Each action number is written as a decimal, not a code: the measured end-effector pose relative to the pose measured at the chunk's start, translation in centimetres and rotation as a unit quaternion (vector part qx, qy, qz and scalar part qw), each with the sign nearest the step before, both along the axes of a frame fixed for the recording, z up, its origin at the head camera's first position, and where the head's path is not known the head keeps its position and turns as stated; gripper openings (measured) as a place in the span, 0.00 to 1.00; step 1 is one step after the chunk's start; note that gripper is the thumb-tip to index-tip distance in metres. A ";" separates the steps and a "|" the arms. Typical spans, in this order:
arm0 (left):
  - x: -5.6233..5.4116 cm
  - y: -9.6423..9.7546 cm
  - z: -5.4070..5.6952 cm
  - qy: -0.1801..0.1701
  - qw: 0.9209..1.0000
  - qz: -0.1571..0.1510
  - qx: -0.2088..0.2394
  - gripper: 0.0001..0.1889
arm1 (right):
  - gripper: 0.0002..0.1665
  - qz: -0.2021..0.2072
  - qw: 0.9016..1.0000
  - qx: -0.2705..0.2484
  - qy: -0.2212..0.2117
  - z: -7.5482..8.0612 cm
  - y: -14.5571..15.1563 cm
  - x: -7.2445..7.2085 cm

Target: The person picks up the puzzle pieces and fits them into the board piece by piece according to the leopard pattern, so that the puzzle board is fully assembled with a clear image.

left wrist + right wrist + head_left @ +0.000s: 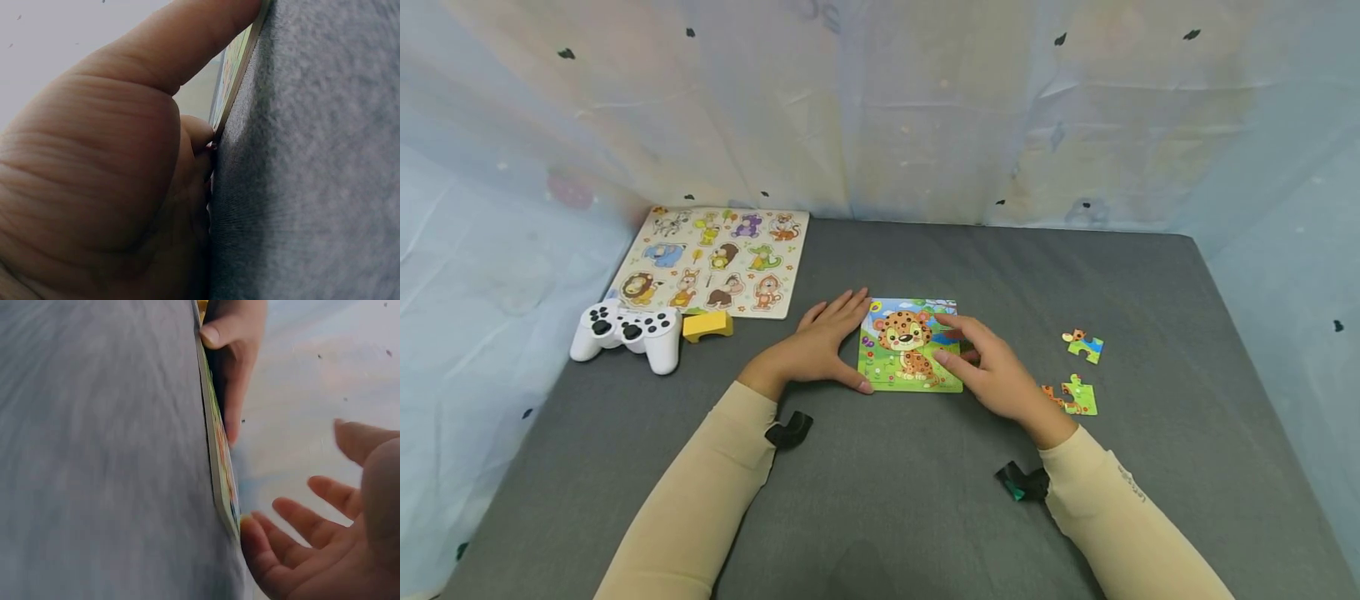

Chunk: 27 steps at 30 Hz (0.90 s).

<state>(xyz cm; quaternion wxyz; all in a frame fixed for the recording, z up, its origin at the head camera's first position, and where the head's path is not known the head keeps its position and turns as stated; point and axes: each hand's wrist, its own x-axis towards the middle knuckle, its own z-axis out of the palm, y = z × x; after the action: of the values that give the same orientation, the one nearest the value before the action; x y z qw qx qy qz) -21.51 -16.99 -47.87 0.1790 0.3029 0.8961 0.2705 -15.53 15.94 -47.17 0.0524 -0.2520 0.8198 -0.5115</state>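
A square jigsaw puzzle (906,367) with a cartoon leopard on a green and blue scene lies flat in the middle of the table. Along its left side rests my left hand (816,350), fingers spread, with the thumb at the near left corner. The left wrist view shows that thumb (181,44) against the board's edge. My right hand (996,379) hovers at the puzzle's right edge, over part of the picture. Its fingers are loosely bent and apart, with nothing between them; in the right wrist view the little finger (256,544) is close to the board's corner.
Loose jigsaw pieces lie to the right, one upper piece (1085,345) and a lower group (1081,397). At the left are a white game controller (625,332), a yellow block (707,325) and an animal board (711,262). Printed curtains (925,108) stand behind the grey table (880,483).
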 end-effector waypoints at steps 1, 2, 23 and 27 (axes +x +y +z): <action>0.0 0.0 -0.1 -0.001 1.000 0.001 -0.001 0.75 | 0.33 -0.002 1.000 -0.013 -0.004 -0.1 0.4 0.0; 0.0 0.0 -0.1 -0.002 1.000 0.002 0.000 0.75 | 0.32 -0.003 1.000 -0.026 -0.006 -0.1 0.8 0.0; -0.2 -0.1 -0.6 -0.005 1.000 0.003 0.009 0.77 | 0.38 -0.014 0.940 -0.336 -0.054 0.1 13.5 0.0; -0.2 -0.1 -0.5 -0.005 1.000 0.002 0.008 0.76 | 0.39 -0.042 0.930 -0.362 -0.048 0.1 15.5 0.0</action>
<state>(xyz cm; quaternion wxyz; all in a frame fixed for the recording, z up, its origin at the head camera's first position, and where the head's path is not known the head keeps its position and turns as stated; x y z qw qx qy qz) -21.67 -17.12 -48.34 0.1804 0.3012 0.8938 0.2791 -15.53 31.42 -47.05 -0.0248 -0.1946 0.5852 -0.7868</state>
